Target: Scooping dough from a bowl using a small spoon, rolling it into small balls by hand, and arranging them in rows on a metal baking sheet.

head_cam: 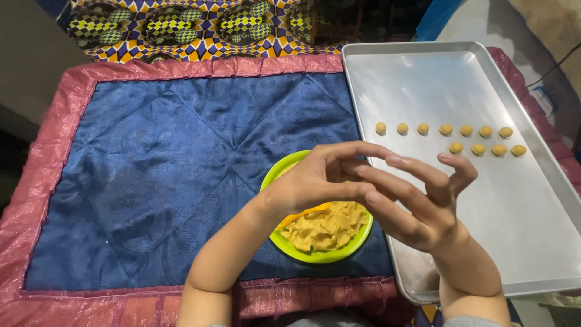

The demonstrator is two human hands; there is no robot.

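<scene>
My left hand (315, 178) and my right hand (417, 203) are pressed together palm to palm above a green bowl (321, 255) of yellow dough (327, 229). Whatever lies between the palms is hidden. An orange utensil (302, 214) sticks out of the dough under my left wrist. To the right lies a silver baking tray (532, 230) carrying several small yellow dough balls (446, 129) in two rows; the lower row (487, 149) is shorter and sits at the right.
The bowl rests on a blue quilted mat (163, 169) with a pink shiny border (36, 200). A patterned purple, yellow and orange cloth (200, 24) lies at the far edge. The tray overlaps the mat's right side.
</scene>
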